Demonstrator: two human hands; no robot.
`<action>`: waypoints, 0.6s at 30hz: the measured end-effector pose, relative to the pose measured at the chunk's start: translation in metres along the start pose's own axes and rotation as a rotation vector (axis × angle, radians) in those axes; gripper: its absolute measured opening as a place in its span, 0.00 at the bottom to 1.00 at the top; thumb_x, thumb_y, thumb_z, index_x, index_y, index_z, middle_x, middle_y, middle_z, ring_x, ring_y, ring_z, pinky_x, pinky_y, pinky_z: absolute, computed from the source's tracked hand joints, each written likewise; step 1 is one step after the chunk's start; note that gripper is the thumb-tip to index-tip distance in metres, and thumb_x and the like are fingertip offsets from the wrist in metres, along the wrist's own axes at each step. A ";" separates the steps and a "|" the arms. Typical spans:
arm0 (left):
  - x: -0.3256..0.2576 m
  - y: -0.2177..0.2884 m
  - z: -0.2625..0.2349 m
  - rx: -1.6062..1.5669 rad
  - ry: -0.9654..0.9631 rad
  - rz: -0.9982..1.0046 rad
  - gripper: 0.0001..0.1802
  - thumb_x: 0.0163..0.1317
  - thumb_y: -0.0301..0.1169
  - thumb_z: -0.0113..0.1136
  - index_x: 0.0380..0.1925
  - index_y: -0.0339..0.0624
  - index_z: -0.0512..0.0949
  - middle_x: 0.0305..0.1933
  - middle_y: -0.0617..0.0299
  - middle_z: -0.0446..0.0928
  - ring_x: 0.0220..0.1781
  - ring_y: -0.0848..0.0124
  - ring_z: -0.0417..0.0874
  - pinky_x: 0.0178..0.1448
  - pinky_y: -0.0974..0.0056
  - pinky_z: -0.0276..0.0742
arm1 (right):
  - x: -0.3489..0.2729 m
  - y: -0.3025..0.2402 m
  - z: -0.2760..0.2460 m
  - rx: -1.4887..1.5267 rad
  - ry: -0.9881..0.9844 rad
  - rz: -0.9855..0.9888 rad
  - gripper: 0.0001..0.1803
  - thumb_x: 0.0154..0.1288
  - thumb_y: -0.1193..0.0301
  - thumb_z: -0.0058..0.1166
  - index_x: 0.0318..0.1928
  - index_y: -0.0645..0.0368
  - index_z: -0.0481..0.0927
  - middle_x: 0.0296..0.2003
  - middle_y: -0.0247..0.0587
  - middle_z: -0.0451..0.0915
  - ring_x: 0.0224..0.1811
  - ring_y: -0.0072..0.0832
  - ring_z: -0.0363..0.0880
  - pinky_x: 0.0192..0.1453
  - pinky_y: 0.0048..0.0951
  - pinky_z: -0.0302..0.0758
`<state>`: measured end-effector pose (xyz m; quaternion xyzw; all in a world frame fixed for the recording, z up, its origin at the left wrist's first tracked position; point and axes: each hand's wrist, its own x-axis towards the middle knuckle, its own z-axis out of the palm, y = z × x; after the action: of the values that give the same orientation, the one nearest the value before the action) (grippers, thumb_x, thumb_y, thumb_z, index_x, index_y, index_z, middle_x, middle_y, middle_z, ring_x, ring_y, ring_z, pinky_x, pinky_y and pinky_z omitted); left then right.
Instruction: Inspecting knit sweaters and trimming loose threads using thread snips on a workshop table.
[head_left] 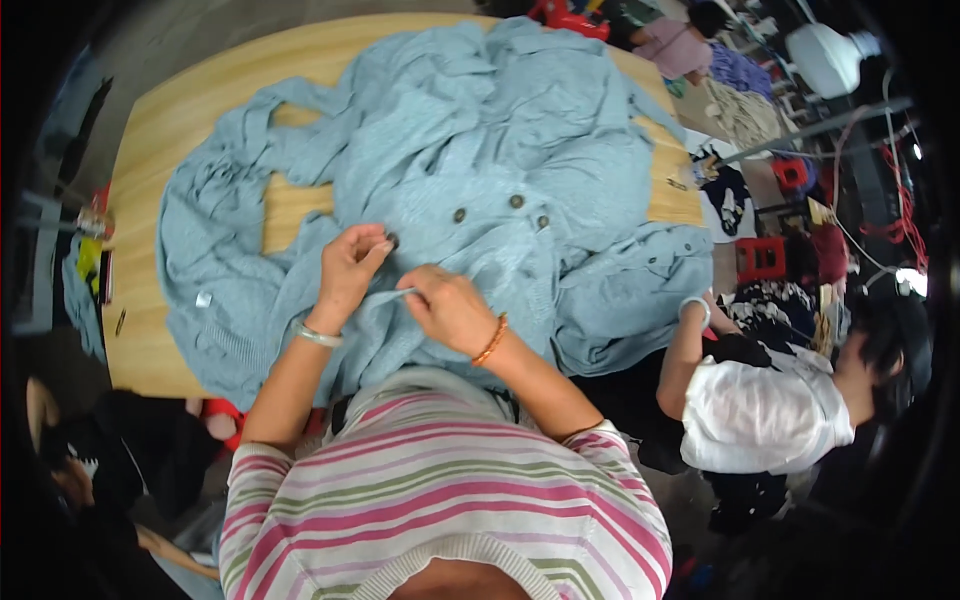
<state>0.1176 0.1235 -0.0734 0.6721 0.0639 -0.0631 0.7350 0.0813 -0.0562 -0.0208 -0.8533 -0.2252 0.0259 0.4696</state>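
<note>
A pile of light blue knitted cardigans (440, 130) covers most of the wooden table in front of me. My left hand (350, 268) has thumb and fingers pinched together at a dark round button (392, 240). Just to its right, my right hand (448, 308) is closed on a narrow edge of the blue knit, which stretches between the two hands. Beyond my hands, more dark buttons (517, 201) show on the fabric. A small white label (204, 299) lies on the cloth to the left.
The wooden table (150, 200) has a rounded far edge. Small dark snips (121, 322) rest near its left edge. At the right, a person in a white top (765, 415) sits close to the cloth. Red stools (760, 259) stand on the floor beyond.
</note>
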 end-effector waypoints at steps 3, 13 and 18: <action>0.004 -0.009 0.014 0.056 0.019 0.105 0.06 0.58 0.23 0.64 0.35 0.36 0.78 0.31 0.68 0.78 0.31 0.83 0.74 0.37 0.76 0.72 | -0.001 0.005 0.005 -0.124 0.002 -0.018 0.08 0.56 0.76 0.54 0.39 0.60 0.75 0.34 0.49 0.76 0.34 0.47 0.78 0.37 0.42 0.76; -0.017 0.008 0.005 -0.125 -0.164 -0.182 0.02 0.59 0.18 0.59 0.31 0.34 0.80 0.30 0.62 0.81 0.30 0.78 0.79 0.37 0.72 0.76 | -0.003 0.002 0.013 -0.201 0.061 0.059 0.10 0.58 0.77 0.54 0.41 0.62 0.72 0.37 0.53 0.75 0.29 0.52 0.78 0.32 0.47 0.76; -0.019 0.021 0.008 -0.174 -0.171 -0.210 0.01 0.59 0.18 0.60 0.30 0.33 0.80 0.30 0.63 0.81 0.32 0.79 0.78 0.39 0.74 0.74 | -0.002 -0.003 0.006 -0.161 0.129 0.047 0.12 0.60 0.75 0.50 0.45 0.63 0.70 0.35 0.55 0.75 0.31 0.53 0.79 0.33 0.46 0.77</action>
<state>0.1028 0.1178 -0.0487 0.5876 0.0763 -0.1908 0.7826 0.0771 -0.0504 -0.0223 -0.8931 -0.1760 -0.0363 0.4124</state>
